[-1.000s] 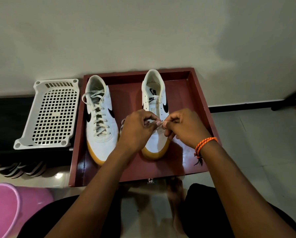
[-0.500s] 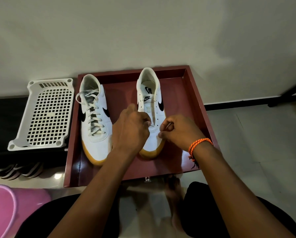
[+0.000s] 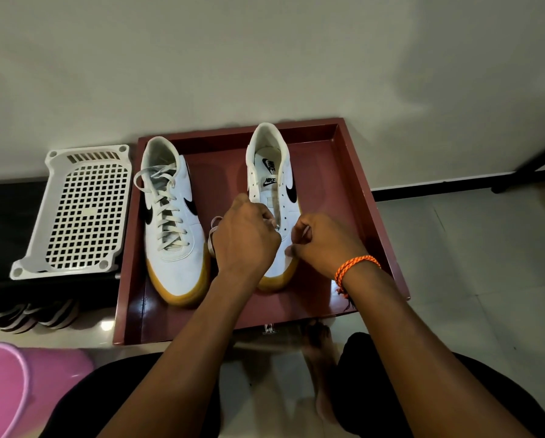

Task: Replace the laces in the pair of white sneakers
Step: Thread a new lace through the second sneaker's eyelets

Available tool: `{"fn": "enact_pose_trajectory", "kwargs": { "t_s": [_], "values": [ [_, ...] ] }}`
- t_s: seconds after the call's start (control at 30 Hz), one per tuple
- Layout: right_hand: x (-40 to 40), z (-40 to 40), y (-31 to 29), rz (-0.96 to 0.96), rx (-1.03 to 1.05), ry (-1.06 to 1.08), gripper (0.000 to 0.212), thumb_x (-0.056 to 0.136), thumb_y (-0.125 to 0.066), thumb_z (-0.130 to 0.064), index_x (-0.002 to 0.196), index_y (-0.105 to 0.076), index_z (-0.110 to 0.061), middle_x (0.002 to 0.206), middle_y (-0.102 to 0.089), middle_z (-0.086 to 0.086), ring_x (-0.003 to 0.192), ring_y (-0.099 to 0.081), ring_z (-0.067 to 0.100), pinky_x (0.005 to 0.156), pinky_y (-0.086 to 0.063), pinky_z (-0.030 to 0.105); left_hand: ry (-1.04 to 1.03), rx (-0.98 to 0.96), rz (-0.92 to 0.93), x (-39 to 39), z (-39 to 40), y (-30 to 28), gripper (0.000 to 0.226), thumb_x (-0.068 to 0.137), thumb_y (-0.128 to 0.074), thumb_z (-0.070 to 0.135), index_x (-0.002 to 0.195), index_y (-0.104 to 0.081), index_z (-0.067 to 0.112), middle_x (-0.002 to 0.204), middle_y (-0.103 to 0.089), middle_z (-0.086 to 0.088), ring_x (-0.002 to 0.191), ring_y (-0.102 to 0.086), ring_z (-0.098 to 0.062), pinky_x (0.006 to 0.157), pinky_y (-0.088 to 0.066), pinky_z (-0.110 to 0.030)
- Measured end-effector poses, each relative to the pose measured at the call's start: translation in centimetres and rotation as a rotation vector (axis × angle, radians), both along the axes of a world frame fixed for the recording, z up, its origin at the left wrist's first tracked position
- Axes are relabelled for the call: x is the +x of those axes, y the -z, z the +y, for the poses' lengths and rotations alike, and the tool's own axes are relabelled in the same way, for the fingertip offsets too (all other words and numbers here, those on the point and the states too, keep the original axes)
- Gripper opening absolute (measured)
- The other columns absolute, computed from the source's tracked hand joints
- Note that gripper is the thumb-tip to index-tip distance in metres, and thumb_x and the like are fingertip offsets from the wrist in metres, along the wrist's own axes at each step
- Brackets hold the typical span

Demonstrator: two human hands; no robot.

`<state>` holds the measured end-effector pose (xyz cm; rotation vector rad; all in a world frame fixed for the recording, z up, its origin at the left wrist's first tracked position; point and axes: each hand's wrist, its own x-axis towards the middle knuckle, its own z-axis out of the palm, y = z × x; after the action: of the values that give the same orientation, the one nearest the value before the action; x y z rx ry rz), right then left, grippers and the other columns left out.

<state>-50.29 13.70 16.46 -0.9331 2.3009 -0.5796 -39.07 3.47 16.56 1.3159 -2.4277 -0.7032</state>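
Note:
Two white sneakers with black logos and tan soles stand in a dark red tray (image 3: 353, 191). The left sneaker (image 3: 173, 216) is fully laced. On the right sneaker (image 3: 272, 181) the upper eyelets are bare. My left hand (image 3: 245, 235) covers its lower left side and pinches a white lace (image 3: 215, 235), which loops out to the left of my fist. Over the shoe's lower right side, my right hand (image 3: 324, 241) pinches the lace's other end at the eyelets. An orange cord is tied round my right wrist.
A white perforated plastic rack (image 3: 81, 210) sits left of the tray on a black surface. Striped sandals (image 3: 31, 314) lie below it. A pink tub (image 3: 18, 384) is at the lower left. A wall rises behind the tray; tiled floor spreads right.
Both hands have dropped from above the toe, where they met on the lace, and moved apart to either side of the right sneaker's lower eyelets.

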Motion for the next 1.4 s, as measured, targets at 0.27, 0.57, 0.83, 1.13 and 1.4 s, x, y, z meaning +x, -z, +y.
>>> {"fn": "enact_pose_trajectory", "kwargs": {
  "t_s": [0.27,0.57,0.83,1.13,1.4],
  "values": [
    [0.9,0.0,0.1,0.009,0.089,-0.119,0.06,0.07,-0.092,-0.054,0.099,-0.046,-0.028,0.095,-0.06,-0.006,0.087,-0.061,0.02,0.07,-0.048,0.037,0.042,0.354,0.114,-0.8,-1.3,1.5,0.029,0.091,-0.069,0.006,0.07,-0.075,0.026,0.071,-0.064,0.024,0.073,-0.063,-0.003,0.065,-0.045,-0.022],
    [1.3,-0.3,0.4,0.049,0.082,-0.121,0.058,0.077,-0.09,-0.043,0.113,-0.048,-0.025,0.112,-0.062,-0.002,0.099,-0.063,0.026,0.084,-0.056,0.044,0.011,0.445,0.205,-0.9,-1.4,3.2,0.038,0.091,-0.074,0.009,0.06,-0.071,0.032,0.059,-0.067,0.015,0.06,-0.061,-0.008,0.065,-0.045,-0.025],
    [1.4,-0.4,0.3,0.061,0.088,-0.119,0.056,0.079,-0.09,-0.038,0.105,-0.043,-0.023,0.103,-0.054,-0.002,0.092,-0.058,0.026,0.073,-0.043,0.036,-0.023,0.407,0.162,-0.9,-1.5,3.8,0.044,0.088,-0.078,0.021,0.054,-0.068,0.046,0.078,-0.077,0.014,0.091,-0.074,-0.021,0.087,-0.061,-0.043],
    [1.5,-0.2,0.5,0.083,0.084,-0.138,0.051,0.082,-0.086,-0.035,0.103,-0.042,-0.021,0.103,-0.054,-0.001,0.092,-0.058,0.029,0.072,-0.039,0.035,0.001,0.356,0.123,-0.9,-1.4,4.0,0.025,0.09,-0.079,0.028,0.073,-0.076,0.045,0.104,-0.08,0.013,0.119,-0.065,-0.029,0.106,-0.049,-0.052],
    [1.3,-0.1,0.5,0.094,0.056,-0.118,0.039,0.089,-0.08,-0.035,0.108,-0.048,-0.022,0.106,-0.056,-0.003,0.089,-0.055,0.025,0.073,-0.042,0.035,0.171,0.271,0.012,-0.8,-0.4,1.6,0.031,0.082,-0.049,0.022,0.054,-0.061,0.017,0.083,-0.049,0.002,0.096,-0.055,-0.032,0.088,-0.049,-0.059]
  ]
}}
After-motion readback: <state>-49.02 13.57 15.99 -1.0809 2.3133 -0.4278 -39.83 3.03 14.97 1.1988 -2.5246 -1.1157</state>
